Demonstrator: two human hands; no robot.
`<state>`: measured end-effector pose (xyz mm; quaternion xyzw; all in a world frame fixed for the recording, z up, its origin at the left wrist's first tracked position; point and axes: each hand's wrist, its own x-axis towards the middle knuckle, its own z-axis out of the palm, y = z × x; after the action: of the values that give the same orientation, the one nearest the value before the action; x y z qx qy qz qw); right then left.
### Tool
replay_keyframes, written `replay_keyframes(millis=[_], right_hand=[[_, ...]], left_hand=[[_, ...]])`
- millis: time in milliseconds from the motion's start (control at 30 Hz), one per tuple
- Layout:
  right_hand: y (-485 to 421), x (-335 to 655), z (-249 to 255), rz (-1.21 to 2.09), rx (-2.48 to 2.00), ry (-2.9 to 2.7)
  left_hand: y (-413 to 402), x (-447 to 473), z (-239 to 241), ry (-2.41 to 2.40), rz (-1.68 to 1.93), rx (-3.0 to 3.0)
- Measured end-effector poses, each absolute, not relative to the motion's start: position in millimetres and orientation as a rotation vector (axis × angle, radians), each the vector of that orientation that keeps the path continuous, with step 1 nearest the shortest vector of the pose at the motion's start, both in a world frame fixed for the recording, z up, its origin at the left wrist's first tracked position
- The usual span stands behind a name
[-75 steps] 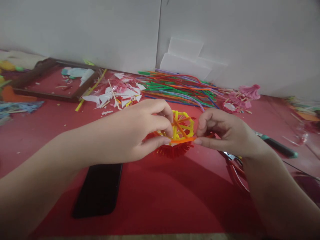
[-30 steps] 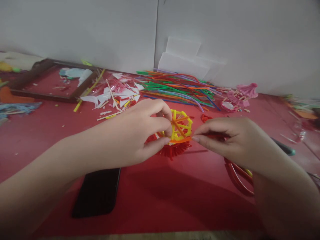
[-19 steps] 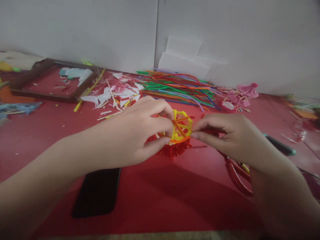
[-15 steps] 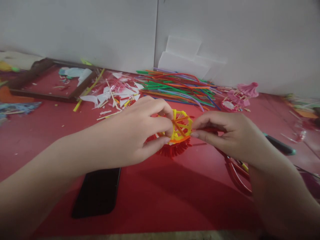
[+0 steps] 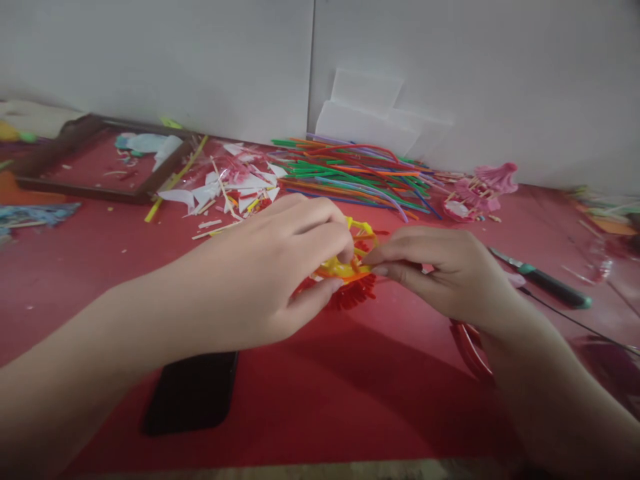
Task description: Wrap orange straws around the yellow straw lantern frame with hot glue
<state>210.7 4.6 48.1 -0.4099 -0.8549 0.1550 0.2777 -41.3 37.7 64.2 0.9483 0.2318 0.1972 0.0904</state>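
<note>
A small round craft piece [image 5: 363, 230] with a yellow and orange frame sits mid-table in front of me, above a ring of red looped fringe [image 5: 353, 297]. My left hand [image 5: 295, 260] is closed around its left side, thumb low at the front edge, hiding much of it. From the right, my right hand [image 5: 435, 270] pinches the front right rim, where orange and yellow strips meet. Which strip lies between its fingertips I cannot tell. Red-handled scissors [image 5: 470, 347] are partly hidden below my right wrist.
Colourful pipe cleaners [image 5: 350, 170] lie along the wall, with white scraps [image 5: 250, 183] to their left. A brown frame [image 5: 80, 190] is at far left, a black phone [image 5: 195, 393] at front left. Right are a pink craft piece [image 5: 483, 190] and a dark-handled knife [image 5: 555, 287].
My right hand has moved left, onto the craft piece's front rim. My left fingers have shifted further over it, covering more, and the piece looks tilted. The knife's blade has come into view.
</note>
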Motion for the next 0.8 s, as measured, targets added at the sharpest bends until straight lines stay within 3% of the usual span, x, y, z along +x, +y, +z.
replay_keyframes(millis=[800], right_hand=[[-10.4,201.7,56.1,0.413,-1.260,-2.306]], left_hand=[[40.6,-31.6,56.9,0.571,0.713,3.028]])
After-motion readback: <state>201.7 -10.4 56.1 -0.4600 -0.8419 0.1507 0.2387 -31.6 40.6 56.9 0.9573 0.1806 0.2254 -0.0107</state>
